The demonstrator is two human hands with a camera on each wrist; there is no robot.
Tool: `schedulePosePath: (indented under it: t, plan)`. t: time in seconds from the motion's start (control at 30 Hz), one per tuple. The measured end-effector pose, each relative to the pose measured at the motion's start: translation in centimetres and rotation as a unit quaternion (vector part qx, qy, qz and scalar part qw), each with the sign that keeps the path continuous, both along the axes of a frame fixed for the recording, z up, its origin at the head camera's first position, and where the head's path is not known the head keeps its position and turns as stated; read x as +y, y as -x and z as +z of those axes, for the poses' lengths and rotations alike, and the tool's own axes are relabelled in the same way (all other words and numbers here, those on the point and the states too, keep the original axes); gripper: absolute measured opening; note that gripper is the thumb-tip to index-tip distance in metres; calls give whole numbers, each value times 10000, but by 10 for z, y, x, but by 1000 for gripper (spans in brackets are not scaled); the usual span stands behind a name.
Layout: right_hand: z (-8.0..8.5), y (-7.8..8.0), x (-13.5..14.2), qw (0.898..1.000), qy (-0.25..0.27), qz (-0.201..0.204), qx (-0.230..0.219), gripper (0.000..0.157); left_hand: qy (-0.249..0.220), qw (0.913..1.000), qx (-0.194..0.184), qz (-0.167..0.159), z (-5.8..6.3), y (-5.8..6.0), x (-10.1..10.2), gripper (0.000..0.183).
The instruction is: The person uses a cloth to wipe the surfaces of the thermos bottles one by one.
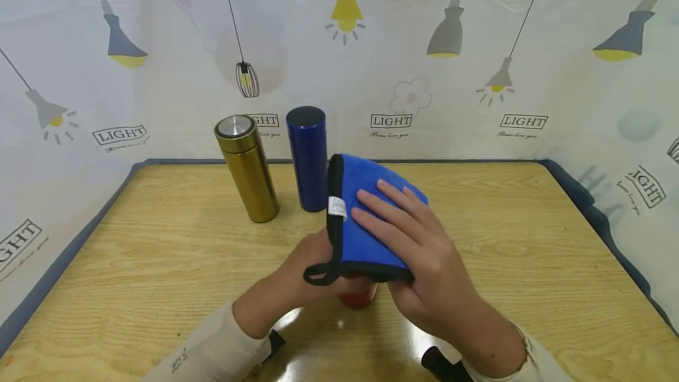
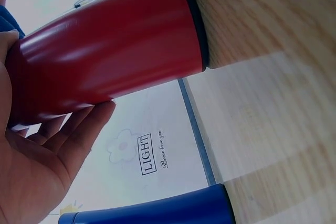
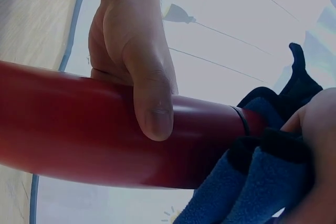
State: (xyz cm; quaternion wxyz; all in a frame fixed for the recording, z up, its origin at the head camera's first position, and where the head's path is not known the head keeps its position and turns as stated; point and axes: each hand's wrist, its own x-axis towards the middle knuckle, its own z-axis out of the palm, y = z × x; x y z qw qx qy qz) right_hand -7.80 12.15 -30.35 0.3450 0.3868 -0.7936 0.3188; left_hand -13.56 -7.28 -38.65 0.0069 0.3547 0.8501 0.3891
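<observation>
A red thermos flask (image 2: pixel 121 40) stands upright on the table, mostly hidden from the head view by a blue towel (image 1: pixel 371 217) with black edging, a white tag and a hanging loop. My left hand (image 3: pixel 147 66) grips the flask's side, its thumb lying across the red body (image 3: pixel 63 124). Over the flask's top, my right hand (image 1: pixel 429 252) holds the towel, fingers spread across it and thumb lower at the side. In the right wrist view, towel folds (image 3: pixel 268 182) hang around the flask's lid end. The lid itself is mostly covered.
Behind my left hand stand a gold thermos flask (image 1: pixel 249 175) with a silver lid top and a dark blue thermos flask (image 1: pixel 307 164). The wooden table (image 1: pixel 530 252) meets a white lamp-print cloth (image 1: pixel 318 75) at its back and sides.
</observation>
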Motion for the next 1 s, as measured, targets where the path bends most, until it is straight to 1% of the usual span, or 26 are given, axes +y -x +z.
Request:
schedulePosePath:
  t: [0.07, 0.17, 0.27, 0.33, 0.47, 0.53, 0.63, 0.7, 0.73, 0.8, 0.87, 0.9, 1.0]
  plan:
    - [0, -1, 0, 9999, 92, -83, -99, 69, -32, 9995, -264, 139, 3, -1, 1, 95]
    - [0, -2, 1, 9991, 320, -182, -214, 63, -51, 9986, -469, 230, 6, -2, 2, 100]
    - [0, -4, 2, 9979, 528, -249, -275, 60, -146, 9983, -500, 257, 9, -3, 2, 100]
    - [0, -4, 2, 9975, 635, -226, -229, 59, -194, 9988, -408, 201, 9, -3, 1, 99]
    - [1, -4, 0, 9976, 694, -29, -23, 57, -41, 9998, 20, 197, 7, -2, -1, 97]
    - [0, -4, -2, 9979, 637, 70, 83, 58, 158, 9990, 369, 179, 4, -2, -2, 94]
    - [0, -4, -3, 9987, 456, 142, 167, 63, 522, 9929, 1065, 104, -1, 0, -5, 85]
    - [0, -4, -4, 9991, 352, 146, 179, 67, 625, 9903, 1239, 21, -2, 1, -6, 82]
    - [0, -4, -4, 9993, 319, 140, 166, 68, 629, 9908, 1199, -24, -3, 1, -6, 82]
    - [0, -4, -5, 9995, 278, 106, 123, 66, 535, 9942, 930, -25, -4, 1, -6, 85]
    - [0, -3, -5, 9996, 267, 53, 60, 65, 380, 9985, 396, 20, -2, 0, -4, 88]
    - [0, -3, -4, 9997, 262, 25, 17, 65, 329, 9992, 204, 63, -2, 0, -3, 90]
    - [-1, -3, -4, 9996, 262, -76, -111, 66, 170, 9997, -93, 134, 2, 0, 1, 94]
